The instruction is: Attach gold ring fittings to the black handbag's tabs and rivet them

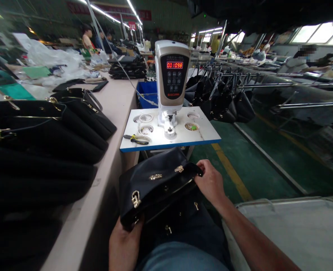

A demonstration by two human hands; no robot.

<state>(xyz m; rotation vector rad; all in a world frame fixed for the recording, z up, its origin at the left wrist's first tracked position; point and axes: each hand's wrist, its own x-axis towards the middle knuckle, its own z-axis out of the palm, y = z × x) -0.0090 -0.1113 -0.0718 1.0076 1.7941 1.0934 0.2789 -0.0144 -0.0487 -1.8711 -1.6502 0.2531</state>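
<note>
A black handbag (152, 195) with gold metal fittings lies across my lap, its opening edge turned toward me. My left hand (125, 239) is closed on the near left corner of the bag, thumb on top. My right hand (210, 178) pinches the bag's upper edge at the right end. Beyond the bag stands a white snap-fastening press (170, 75) with a red lit display, mounted on a small white table (183, 141). A pair of pliers (136, 139) with black and yellow handles rests on that table's left side.
Several black handbags (79, 124) line the long table (118, 101) on my left. Round trays of small parts (191, 127) are set into the press table. A white-covered cart (293, 226) stands at right. More bags (225, 101) hang on metal rails. A few people work farther back.
</note>
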